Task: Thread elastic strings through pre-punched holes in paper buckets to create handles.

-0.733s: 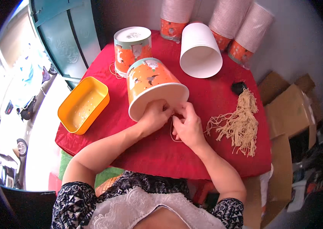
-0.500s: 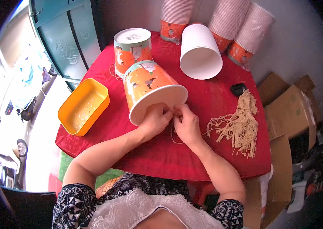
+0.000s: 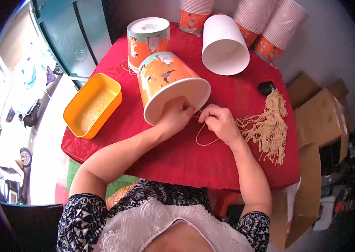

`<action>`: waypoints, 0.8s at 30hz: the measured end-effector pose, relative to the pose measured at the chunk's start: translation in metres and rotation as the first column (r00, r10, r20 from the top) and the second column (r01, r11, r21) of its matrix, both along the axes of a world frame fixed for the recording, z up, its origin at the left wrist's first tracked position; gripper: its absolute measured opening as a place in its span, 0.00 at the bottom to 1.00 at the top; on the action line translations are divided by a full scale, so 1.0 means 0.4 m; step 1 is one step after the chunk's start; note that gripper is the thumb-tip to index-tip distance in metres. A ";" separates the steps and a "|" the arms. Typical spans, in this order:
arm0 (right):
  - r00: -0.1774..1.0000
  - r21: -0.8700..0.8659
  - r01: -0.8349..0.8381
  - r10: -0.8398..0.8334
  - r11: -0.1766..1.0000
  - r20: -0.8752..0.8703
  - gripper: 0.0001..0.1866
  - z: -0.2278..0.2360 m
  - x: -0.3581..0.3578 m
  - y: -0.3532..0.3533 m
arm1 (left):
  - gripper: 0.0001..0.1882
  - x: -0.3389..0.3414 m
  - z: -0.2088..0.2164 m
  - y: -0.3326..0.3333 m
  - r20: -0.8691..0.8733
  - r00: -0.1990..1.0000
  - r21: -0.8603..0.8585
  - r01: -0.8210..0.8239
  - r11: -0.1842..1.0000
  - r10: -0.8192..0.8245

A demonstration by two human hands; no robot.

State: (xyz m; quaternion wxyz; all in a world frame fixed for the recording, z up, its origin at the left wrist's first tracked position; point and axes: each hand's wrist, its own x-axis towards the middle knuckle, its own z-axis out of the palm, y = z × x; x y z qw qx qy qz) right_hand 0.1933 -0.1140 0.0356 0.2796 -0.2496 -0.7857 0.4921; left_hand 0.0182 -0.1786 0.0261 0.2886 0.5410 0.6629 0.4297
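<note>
An orange paper bucket (image 3: pixel 160 77) with printed figures and a green band lies tilted on the red-covered table, its white mouth facing me. My left hand (image 3: pixel 176 113) reaches into that mouth, fingers curled and thumb pressed in; what they grip is hidden. Just right of the rim, my right hand (image 3: pixel 220 124) pinches a thin beige string (image 3: pixel 202 144). The string stretches from beside the left thumb to the right fingers, and a slack loop of it hangs below. Rightward lies a bundle of the same strings (image 3: pixel 270 126), tied with something black (image 3: pixel 265 87) at its top.
Behind stands an upside-down orange bucket (image 3: pixel 149 44) with string at its base. A white bucket (image 3: pixel 225 44) lies on its side at the back, near wrapped bucket stacks (image 3: pixel 280 31). A yellow tray (image 3: pixel 73 121) holding tiny bits sits left. Cardboard boxes (image 3: pixel 318 119) stand beyond the right edge.
My right hand has moved away to the right from the left hand, drawing the string out between them. The left hand stays inside the bucket's mouth. The whole view has shifted slightly.
</note>
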 end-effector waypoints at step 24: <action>0.899 0.618 0.063 -0.314 0.784 0.306 0.07 -0.027 -0.040 -0.042 | 0.10 -0.007 -0.011 -0.009 0.093 0.995 0.005 0.026 1.000 -0.026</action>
